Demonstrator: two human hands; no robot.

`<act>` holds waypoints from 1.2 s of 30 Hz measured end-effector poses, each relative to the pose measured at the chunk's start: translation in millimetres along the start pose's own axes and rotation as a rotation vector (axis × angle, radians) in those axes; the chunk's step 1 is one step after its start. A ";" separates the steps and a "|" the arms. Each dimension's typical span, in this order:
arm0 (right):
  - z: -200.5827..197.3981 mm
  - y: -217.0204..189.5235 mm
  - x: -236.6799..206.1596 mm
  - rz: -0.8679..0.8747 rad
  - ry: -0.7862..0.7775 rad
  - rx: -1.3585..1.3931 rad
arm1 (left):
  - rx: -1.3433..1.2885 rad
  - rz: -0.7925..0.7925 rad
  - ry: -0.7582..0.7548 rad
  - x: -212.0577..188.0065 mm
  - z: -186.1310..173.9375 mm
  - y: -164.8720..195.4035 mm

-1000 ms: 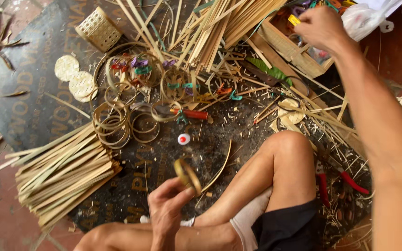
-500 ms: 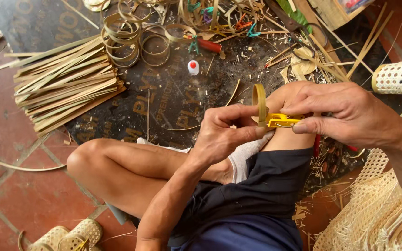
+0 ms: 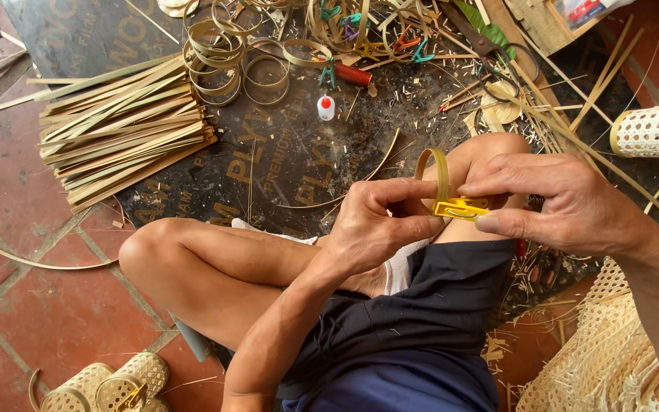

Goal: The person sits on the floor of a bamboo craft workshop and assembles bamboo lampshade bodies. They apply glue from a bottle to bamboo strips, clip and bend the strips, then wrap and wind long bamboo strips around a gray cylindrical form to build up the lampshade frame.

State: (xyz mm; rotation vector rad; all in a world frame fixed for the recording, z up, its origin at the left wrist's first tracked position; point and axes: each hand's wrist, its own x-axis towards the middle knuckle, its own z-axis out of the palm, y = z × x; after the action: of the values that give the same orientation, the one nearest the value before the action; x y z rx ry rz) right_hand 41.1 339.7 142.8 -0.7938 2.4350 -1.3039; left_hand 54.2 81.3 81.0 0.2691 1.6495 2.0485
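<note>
Bamboo ring (image 3: 435, 169) pinched in left hand (image 3: 379, 225), yellow clip (image 3: 459, 207) gripped by right hand (image 3: 566, 202).

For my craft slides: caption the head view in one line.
Seated on a tiled floor, left hand holds a bamboo strip ring while right hand pinches a yellow clip onto it.

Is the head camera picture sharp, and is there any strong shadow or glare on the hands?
Head view: soft, even daylight, no glare; left hand, right hand, yellow clip and bamboo ring are sharp; only faint shadows under the bamboo strips; edges look slightly stretched.
</note>
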 end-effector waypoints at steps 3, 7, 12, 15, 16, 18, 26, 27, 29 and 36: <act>4.7 10.6 -10.0 0.034 0.041 0.023 | -0.007 0.015 -0.016 0.8 4.1 -1.6; 20.3 36.0 -25.6 0.145 0.124 0.251 | 0.090 -0.007 0.028 0.7 4.1 5.6; 43.6 81.4 -29.7 0.092 0.196 1.047 | 0.785 0.680 0.213 2.5 -13.1 23.5; 72.6 105.7 -22.8 0.208 0.180 1.257 | 0.896 0.780 0.071 6.8 -14.6 25.9; 83.4 112.3 -17.4 0.203 0.130 1.328 | 0.885 0.792 -0.004 9.4 -15.1 25.3; 97.8 117.2 -12.7 0.223 0.088 1.441 | 0.870 0.787 -0.085 11.8 -14.4 22.7; 54.6 56.9 35.8 -0.140 0.283 0.219 | 1.142 0.782 0.078 5.2 -19.3 21.3; 44.1 40.6 31.9 -0.115 0.362 0.062 | 1.171 0.786 0.100 2.3 -19.4 23.5; 37.2 13.3 33.1 -0.252 0.318 -0.301 | 1.237 0.828 0.147 0.7 -19.3 29.2; 49.6 -39.1 44.5 -0.339 0.509 -0.920 | 1.342 0.846 0.276 6.1 -8.8 45.2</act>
State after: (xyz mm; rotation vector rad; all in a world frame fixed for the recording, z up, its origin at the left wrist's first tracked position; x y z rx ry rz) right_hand 41.5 262.7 148.4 -1.2297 3.4798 -0.4001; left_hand 33.7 70.1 121.1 1.3256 3.2451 0.9877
